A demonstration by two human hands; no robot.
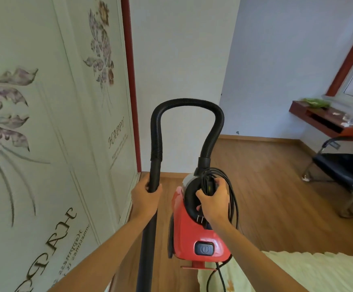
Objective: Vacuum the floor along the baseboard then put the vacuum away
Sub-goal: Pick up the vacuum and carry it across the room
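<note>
While the left hand (146,197) wraps around the black wand (149,239), the right hand (213,202) curls round the carry handle and bundled cord (233,199) of the red vacuum (189,234), over the wooden floor (266,186). Its hose (188,101) arches ahead; the baseboard (259,138) lines the far wall.

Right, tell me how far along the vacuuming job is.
Vacuuming looks finished: the black power cord is looped at the handle of the red canister vacuum. In hand: left hand grips the black rigid wand, right hand holds handle and cord. Left: putting it away.
</note>
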